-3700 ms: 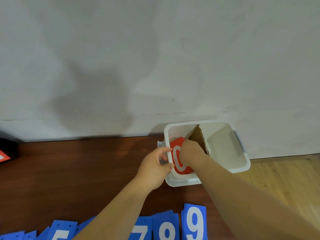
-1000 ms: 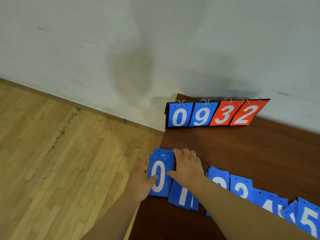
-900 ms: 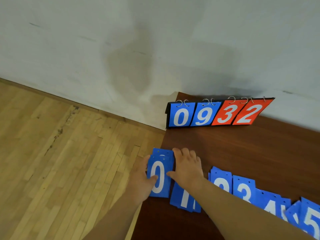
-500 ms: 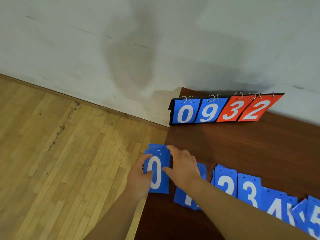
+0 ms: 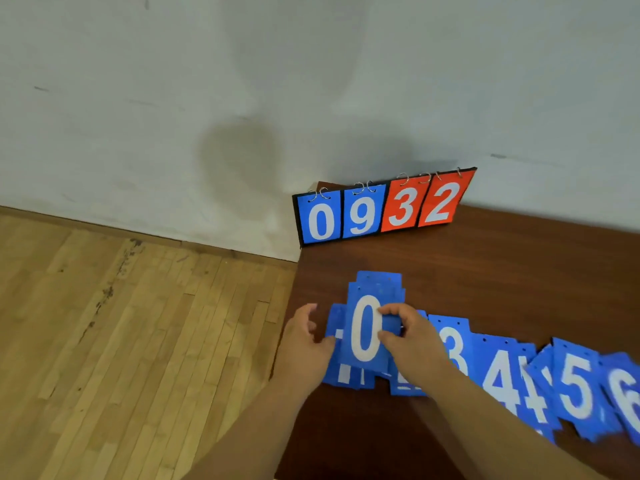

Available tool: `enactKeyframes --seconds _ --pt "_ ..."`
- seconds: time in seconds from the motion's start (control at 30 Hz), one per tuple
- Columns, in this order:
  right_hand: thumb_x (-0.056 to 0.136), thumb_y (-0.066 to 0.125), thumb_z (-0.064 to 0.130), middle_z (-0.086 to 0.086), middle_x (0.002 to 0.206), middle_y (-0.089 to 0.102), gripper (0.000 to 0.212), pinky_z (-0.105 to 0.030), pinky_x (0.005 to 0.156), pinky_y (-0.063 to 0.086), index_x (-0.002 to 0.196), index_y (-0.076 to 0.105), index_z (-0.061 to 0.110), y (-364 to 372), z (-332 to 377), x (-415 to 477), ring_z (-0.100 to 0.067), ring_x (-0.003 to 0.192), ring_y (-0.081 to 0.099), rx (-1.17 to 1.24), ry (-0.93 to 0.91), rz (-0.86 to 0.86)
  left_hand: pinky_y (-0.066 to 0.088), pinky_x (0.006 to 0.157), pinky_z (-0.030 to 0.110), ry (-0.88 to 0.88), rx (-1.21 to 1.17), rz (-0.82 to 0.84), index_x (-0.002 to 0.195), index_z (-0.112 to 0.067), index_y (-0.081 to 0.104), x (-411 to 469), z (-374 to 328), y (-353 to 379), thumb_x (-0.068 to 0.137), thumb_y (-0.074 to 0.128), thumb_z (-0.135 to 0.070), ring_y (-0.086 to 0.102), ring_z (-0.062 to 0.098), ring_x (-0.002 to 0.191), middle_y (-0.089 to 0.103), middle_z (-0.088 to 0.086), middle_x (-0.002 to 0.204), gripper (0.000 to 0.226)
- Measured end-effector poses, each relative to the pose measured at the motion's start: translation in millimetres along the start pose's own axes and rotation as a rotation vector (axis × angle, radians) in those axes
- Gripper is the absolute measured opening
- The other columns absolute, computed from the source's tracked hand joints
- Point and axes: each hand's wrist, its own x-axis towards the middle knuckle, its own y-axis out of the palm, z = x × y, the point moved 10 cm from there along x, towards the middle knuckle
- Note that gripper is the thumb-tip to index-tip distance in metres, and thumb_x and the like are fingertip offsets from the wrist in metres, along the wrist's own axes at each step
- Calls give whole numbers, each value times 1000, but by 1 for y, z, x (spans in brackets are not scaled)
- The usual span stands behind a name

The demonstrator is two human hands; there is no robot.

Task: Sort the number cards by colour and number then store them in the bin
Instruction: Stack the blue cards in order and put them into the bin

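Note:
A small stack of blue "0" cards (image 5: 365, 327) lies on top of the blue "1" cards (image 5: 341, 372) near the table's left edge. My right hand (image 5: 407, 337) pinches the stack's right side. My left hand (image 5: 304, 344) rests against the left edge of the cards beneath, thumb touching them. To the right runs a row of overlapping blue cards: "3" (image 5: 457, 351), "4" (image 5: 502, 379), "5" (image 5: 576, 389), "6" (image 5: 627, 400). The "2" cards are mostly hidden under my right hand. The bin is out of view.
A flip scoreboard (image 5: 381, 209) showing blue 0, 9 and red 3, 2 leans against the white wall at the back of the dark brown table (image 5: 485, 271). The table's left edge (image 5: 287, 323) drops to a wooden floor (image 5: 121, 341).
Since the earliest frame I have turned from the white bin to the blue row. In the last second the "0" stack has slid right onto the "1" cards, my hands with it.

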Motion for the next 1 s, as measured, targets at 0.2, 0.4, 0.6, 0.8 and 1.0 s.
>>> enactKeyframes --seconds 0.2,0.4,0.6,0.8,1.0 --pt "95 66 15 -1 95 66 29 -15 39 38 117 58 34 -72 -79 -32 -14 60 58 -60 125 -163 45 105 45 -45 524 -77 155 -32 12 -14 5 51 84 75 -49 33 31 136 29 6 148 97" --pt "97 66 17 4 107 65 28 -18 43 47 118 57 34 -87 -114 -48 -9 66 62 -31 117 -84 44 107 50 -147 470 -122 156 -34 7 -23 13 70 82 82 -36 27 38 139 15 10 154 106" --pt "96 66 17 13 108 61 27 -24 56 58 114 57 36 -108 -128 -57 -6 81 65 -2 99 -60 51 104 47 -167 372 -127 154 -39 16 -31 20 75 77 87 -30 50 36 125 24 12 142 106" --pt "95 68 18 7 116 60 27 -24 56 58 111 57 38 -116 -134 -60 -7 87 65 -5 111 -60 49 96 45 -151 459 -131 157 -37 13 -34 14 75 79 85 -39 49 32 126 56 4 134 107" --pt "96 66 15 6 118 57 27 -17 55 53 111 57 35 -100 -121 -60 -8 90 62 4 87 -44 57 91 35 -40 255 -114 153 -37 32 -39 15 72 88 78 -18 58 23 125 50 1 147 81"
